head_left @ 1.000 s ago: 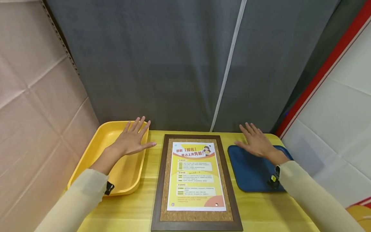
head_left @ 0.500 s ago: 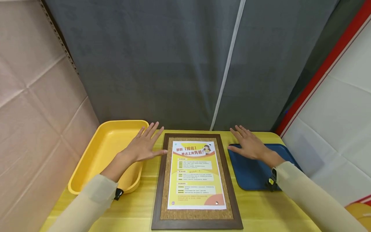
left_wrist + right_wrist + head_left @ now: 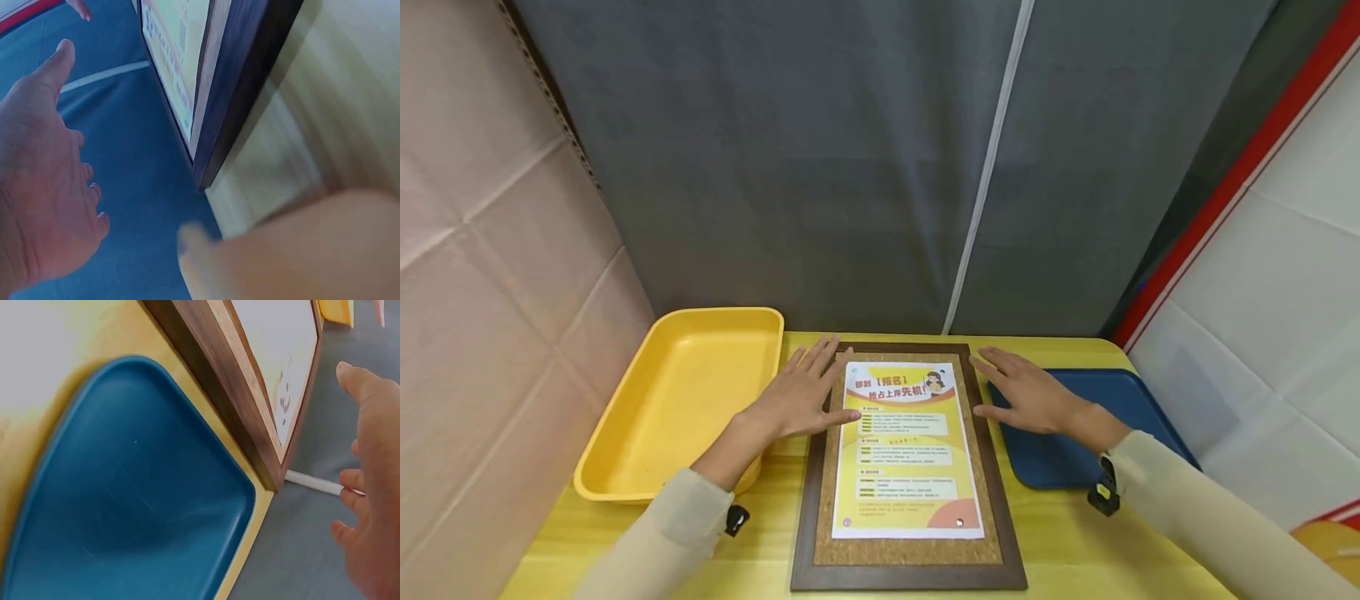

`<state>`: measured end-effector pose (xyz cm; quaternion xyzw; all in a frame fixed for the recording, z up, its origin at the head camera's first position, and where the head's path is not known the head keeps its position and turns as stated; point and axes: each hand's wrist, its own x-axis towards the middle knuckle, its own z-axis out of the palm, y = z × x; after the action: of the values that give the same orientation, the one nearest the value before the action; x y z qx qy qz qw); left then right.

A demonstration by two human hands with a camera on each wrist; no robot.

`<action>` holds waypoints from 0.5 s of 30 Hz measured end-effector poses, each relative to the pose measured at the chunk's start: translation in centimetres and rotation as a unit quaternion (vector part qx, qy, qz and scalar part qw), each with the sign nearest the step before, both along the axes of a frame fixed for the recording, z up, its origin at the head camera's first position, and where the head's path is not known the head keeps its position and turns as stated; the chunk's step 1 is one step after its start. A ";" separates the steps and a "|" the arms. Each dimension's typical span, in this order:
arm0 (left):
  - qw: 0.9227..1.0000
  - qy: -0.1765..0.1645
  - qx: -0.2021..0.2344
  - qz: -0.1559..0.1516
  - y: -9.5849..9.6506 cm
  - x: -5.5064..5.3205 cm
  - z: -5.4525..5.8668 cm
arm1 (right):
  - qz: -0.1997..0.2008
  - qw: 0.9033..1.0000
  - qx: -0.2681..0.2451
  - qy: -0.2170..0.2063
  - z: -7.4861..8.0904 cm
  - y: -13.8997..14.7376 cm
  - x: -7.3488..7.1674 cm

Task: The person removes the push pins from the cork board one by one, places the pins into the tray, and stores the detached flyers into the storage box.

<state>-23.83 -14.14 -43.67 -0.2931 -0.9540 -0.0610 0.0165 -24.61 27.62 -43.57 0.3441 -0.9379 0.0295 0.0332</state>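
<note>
Brown-framed, the corkboard [image 3: 910, 552] lies on the table [image 3: 767, 554] between a yellow tray [image 3: 692, 400] and a blue tray [image 3: 1123, 392], a printed poster [image 3: 908, 454] on its face. The left hand [image 3: 802, 396] and right hand [image 3: 1028, 396] hover above its left and right edges — fingers loosely extended, thumbs pointing inward.

Between the left grip [image 3: 797, 402] and the right grip [image 3: 1032, 396], the air over the framed board [image 3: 910, 577] is free to pass through from above. Sideways it tightens: only narrow strips of bare table [image 3: 1075, 537] run along the board — one up to the yellow tray's [image 3: 685, 400] raised wall, a slimmer one to the blue tray's [image 3: 1138, 417] low rim. Behind, a dark curtain [image 3: 775, 167] blocks the far edge.
</note>
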 end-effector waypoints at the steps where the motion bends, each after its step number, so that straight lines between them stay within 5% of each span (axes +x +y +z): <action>1: 1.000 -0.003 -0.004 -0.001 0.2 0.0 -0.3 | 0.004 1.000 0.005 -0.001 0.0 -0.2 0.2; 15: 0.999 -0.042 -0.002 -0.011 2.5 1.4 -4.5 | 0.108 0.994 0.004 0.015 -1.1 -1.2 2.4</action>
<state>-22.45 -11.68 -48.12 -0.3003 -0.9508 -0.0719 -0.0250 -22.25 26.43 -44.65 0.4443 -0.8945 0.0239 0.0427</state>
